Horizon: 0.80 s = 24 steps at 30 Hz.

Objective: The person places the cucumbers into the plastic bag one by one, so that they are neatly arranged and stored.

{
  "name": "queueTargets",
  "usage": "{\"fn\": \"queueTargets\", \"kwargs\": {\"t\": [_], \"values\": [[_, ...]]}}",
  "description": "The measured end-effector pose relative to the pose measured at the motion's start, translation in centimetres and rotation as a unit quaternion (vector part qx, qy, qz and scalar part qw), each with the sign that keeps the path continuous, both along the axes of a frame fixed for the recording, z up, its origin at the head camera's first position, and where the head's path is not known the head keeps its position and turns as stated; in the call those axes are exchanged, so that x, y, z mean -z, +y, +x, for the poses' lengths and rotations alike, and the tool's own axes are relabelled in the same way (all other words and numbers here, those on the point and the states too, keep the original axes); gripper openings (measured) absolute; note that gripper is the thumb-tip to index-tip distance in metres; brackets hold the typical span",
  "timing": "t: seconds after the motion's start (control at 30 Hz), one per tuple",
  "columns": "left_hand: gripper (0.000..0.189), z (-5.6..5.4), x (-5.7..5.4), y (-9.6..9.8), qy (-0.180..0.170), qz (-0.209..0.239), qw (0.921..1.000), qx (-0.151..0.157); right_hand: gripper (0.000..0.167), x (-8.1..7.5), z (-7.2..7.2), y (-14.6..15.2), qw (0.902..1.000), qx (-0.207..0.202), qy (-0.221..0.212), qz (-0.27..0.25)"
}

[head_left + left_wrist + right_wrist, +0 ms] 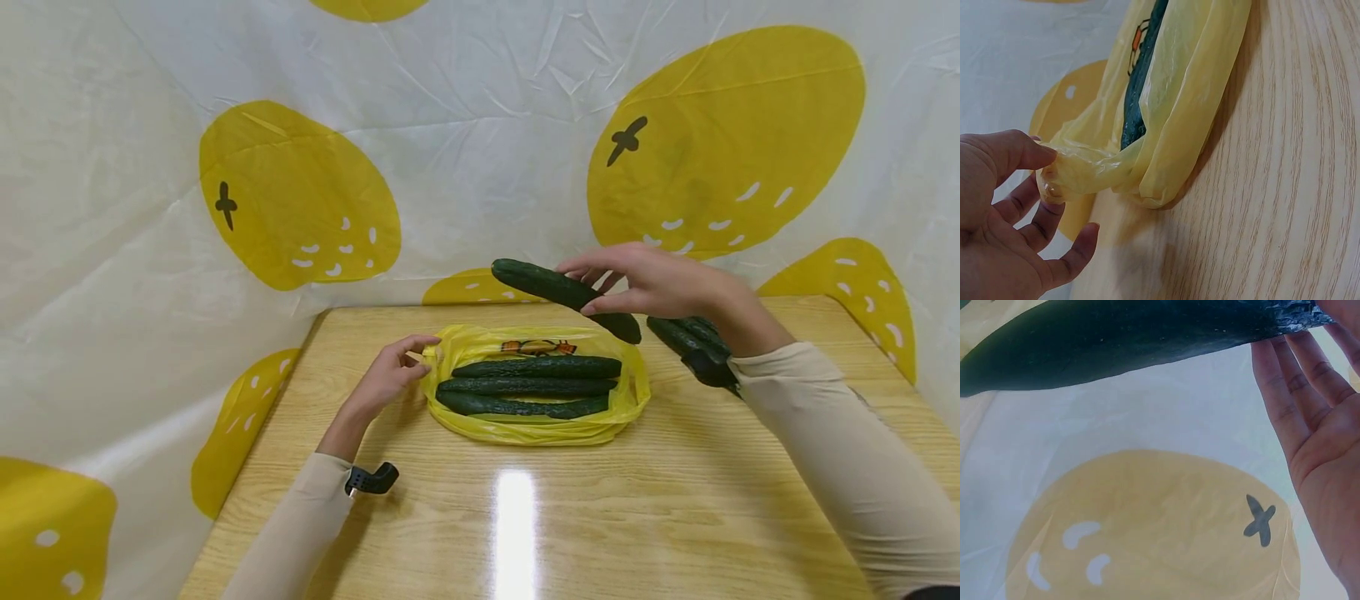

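A yellow plastic bag (536,432) lies open on the table, with 3 dark green cucumbers (536,387) side by side in it. At its left end my left hand (390,375) pinches the rim between thumb and fingers; the left wrist view shows the gathered plastic (1085,172) in that grip. Above the bag's back right side, my right hand (648,279) holds another cucumber (551,286), tilted with its left end higher. In the right wrist view the fingers (1297,381) meet this cucumber (1116,344) near one end.
More cucumbers (690,337) lie on the table to the right of the bag, partly hidden behind my right wrist. The wooden table (622,517) reaches back to a white sheet (480,192) printed with yellow fruit shapes, which also hangs along the left and right sides.
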<state>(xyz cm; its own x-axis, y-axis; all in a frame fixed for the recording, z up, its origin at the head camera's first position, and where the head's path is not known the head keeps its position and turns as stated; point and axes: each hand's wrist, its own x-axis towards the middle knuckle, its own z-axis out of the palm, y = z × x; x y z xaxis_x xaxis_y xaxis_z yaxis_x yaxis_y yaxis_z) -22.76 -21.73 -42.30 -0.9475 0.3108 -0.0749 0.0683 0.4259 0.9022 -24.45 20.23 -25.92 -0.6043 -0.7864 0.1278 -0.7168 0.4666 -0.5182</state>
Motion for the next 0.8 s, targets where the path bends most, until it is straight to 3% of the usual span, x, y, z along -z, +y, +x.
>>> {"fn": "queueTargets", "kwargs": {"t": [0.13,0.37,0.6,0.8], "values": [[0.047,0.2,-0.5,0.1,-0.005,-0.002,1.0000,0.003,0.053,0.0,0.2,-0.7,0.9998,-0.010,-0.003,-0.017],[0.045,1.7,-3.0,0.8,-0.004,0.003,1.0000,0.007,0.053,-0.2,0.3,-1.5,0.9991,-0.022,0.018,-0.031],[0.046,1.9,-3.1,0.9,-0.004,0.006,1.0000,0.006,0.056,-0.1,0.1,-1.9,0.9980,-0.019,0.041,-0.044],[0.045,1.9,-3.0,0.9,-0.006,0.009,0.9999,0.007,0.055,1.6,-0.5,-2.7,0.9990,-0.029,0.011,-0.034]]}}
